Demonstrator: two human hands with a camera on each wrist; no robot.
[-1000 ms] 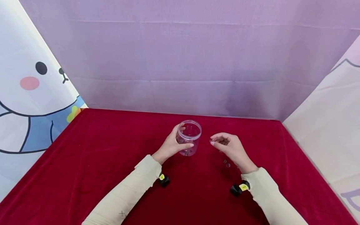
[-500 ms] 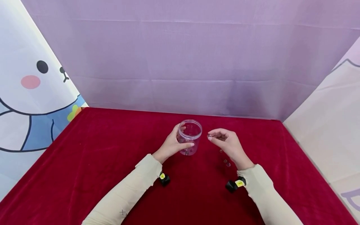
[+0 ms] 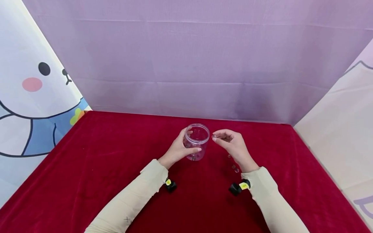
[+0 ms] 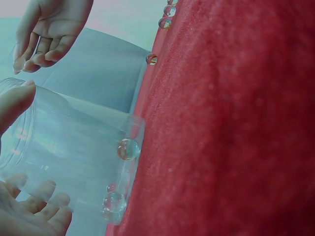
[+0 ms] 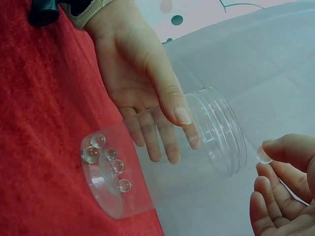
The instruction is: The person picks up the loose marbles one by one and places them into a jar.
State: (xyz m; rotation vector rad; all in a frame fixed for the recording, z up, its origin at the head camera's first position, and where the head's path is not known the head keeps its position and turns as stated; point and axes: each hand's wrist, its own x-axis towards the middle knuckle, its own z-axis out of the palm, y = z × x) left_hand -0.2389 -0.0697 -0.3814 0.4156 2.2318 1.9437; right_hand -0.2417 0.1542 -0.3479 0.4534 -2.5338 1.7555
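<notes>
My left hand [image 3: 176, 151] grips a clear plastic jar [image 3: 199, 149] from its left side, thumb across the front and fingers behind. The jar stands upright on the red cloth with its mouth uncovered. Several glass marbles [image 5: 118, 166] lie at its bottom, seen in the right wrist view. Just right of the jar's rim, my right hand [image 3: 235, 147] pinches one clear marble [image 5: 265, 154] between thumb and fingertips, raised to about rim height. More marbles [image 4: 165, 23] rest on the cloth, under and in front of the right hand in the head view.
Red velvet cloth [image 3: 116, 142] covers the table. A lilac curtain [image 3: 186, 64] hangs behind it, with a cartoon-printed panel [image 3: 32, 106] on the left and a pale panel [image 3: 344, 129] on the right. Black wrist cameras [image 3: 235, 188] sit at both cuffs.
My right hand has moved left and slightly farther back with the pinched marble, closer to the jar's rim. The left hand and jar have stayed in place.
</notes>
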